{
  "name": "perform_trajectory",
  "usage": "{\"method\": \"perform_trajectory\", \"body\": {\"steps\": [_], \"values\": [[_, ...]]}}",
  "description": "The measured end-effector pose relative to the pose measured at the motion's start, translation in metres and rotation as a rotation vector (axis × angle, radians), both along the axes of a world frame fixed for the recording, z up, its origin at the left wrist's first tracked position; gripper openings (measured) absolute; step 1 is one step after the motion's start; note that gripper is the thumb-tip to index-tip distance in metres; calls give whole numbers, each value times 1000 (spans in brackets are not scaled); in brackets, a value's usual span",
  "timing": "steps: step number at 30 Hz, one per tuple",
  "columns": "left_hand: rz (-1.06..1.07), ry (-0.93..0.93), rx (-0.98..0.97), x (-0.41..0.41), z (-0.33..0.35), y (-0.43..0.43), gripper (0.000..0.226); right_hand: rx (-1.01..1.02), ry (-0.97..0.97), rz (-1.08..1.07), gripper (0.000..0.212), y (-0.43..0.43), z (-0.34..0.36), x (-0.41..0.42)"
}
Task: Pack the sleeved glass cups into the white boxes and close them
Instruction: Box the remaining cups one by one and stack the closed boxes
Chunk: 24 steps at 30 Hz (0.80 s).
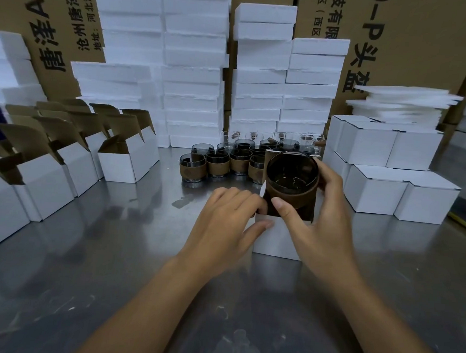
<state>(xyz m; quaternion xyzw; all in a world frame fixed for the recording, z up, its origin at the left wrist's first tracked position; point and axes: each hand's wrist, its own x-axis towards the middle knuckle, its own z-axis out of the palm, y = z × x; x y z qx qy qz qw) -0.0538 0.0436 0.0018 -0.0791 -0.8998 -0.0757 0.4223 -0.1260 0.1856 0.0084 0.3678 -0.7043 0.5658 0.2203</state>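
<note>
Cup: the cup is partly inside the white box, mouth tipped toward the camera.
Right hand: the right hand reaches in from 5 o'clock, thumb on the brown sleeve and fingers wrapped round the far side, likely gripping there to lower the cup safely.
Left hand: the left hand comes in from 7 o'clock. Its fingers hook the box's left rim and its thumb presses the front wall, probably to stop it sliding.
Stock: spare cups sit at 11 o'clock, open boxes at 9 and closed boxes at 3.

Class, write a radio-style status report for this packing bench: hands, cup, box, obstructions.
Right hand grips sleeved cup, partway inside open white box. Left hand holds box's left edge. Box mouth unobstructed; lid not yet closed.
</note>
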Motion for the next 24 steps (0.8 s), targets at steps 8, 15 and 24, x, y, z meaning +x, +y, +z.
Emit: {"method": "perform_trajectory", "body": {"steps": [8,15,24], "values": [[-9,-1,31,1,2,0,23,202,174,-17,49,5,-1,-3],[-2,-16,45,2,2,-1,24,262,190,-19,20,7,0,-6],[1,-2,40,2,1,-3,24,400,94,87,11,10,-2,-6]]}}
